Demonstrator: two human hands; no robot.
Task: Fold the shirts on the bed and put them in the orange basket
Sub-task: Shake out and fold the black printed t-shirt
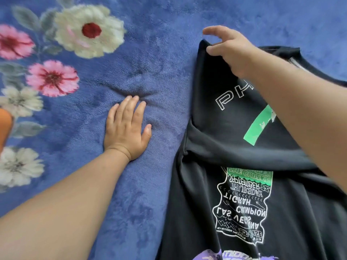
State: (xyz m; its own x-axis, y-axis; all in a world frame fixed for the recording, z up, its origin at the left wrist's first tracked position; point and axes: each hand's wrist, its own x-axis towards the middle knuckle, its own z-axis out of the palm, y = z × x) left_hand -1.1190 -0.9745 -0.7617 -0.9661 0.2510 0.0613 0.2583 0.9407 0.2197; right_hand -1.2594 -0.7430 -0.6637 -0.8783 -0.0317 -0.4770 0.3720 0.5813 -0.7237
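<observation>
With our left hand (127, 128) flat and empty on the bed (159, 19), our right hand's (231, 51) fingers pinch the black shirt (216, 132) corner; we should pull it taut and square.

Black shirt (234, 128) with green, white and purple print, blue blanket (150, 34) with pink and white flowers

left hand (127, 128) flat on blue blanket (150, 34); at two o'clock, right hand (231, 51) pinches black shirt (216, 147) corner.
</observation>
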